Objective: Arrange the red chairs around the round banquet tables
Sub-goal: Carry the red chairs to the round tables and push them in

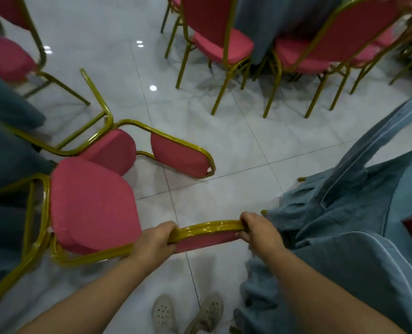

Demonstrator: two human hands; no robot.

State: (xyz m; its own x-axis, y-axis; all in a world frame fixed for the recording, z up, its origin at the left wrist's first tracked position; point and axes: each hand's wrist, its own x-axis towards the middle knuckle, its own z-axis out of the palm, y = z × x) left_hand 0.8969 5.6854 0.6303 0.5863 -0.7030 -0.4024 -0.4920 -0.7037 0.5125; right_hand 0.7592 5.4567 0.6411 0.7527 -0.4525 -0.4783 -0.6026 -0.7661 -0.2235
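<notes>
Trouble sits just beyond my left hand (155,239): both it and my right hand (258,229) grip the backrest top of the red chair (91,208), whose seat crowds a tipped chair (152,150). Swinging it could snag their gold legs.

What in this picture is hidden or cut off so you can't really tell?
Head view:
- Banquet tables' tops: hidden by the blue tablecloth.
- Held chair: backrest mostly hidden behind left hand and right hand.
- Upper-left chair: cut by frame edge, blurred.
</notes>
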